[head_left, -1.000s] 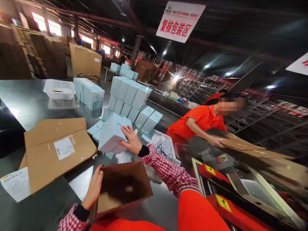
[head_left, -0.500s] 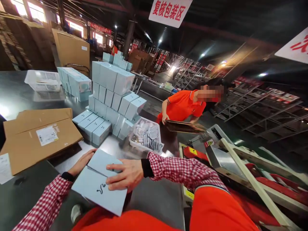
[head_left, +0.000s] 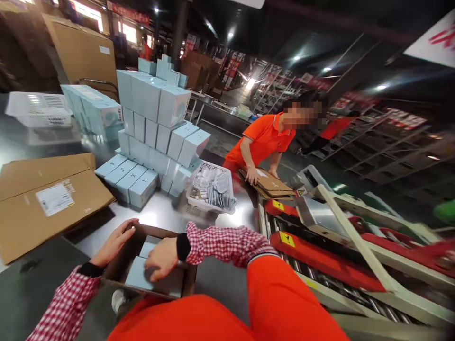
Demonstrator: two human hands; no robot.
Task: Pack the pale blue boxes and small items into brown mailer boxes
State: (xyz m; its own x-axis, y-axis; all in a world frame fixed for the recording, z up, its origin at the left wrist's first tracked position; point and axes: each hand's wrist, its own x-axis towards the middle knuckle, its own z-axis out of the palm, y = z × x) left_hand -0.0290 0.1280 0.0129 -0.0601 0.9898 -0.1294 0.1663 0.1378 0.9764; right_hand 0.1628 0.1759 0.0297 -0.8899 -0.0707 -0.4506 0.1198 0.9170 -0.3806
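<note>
Two white baskets, one open carton, two flattened cartons, two people

An open brown carton stands at the near edge of the steel bench. Pale blue boxes lie flat inside it, filling its bottom.

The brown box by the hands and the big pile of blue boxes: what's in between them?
In the head view, mostly bare shiny metal table lies between the brown box and the stacked blue boxes; a white basket of packets sits just to the right.
</note>
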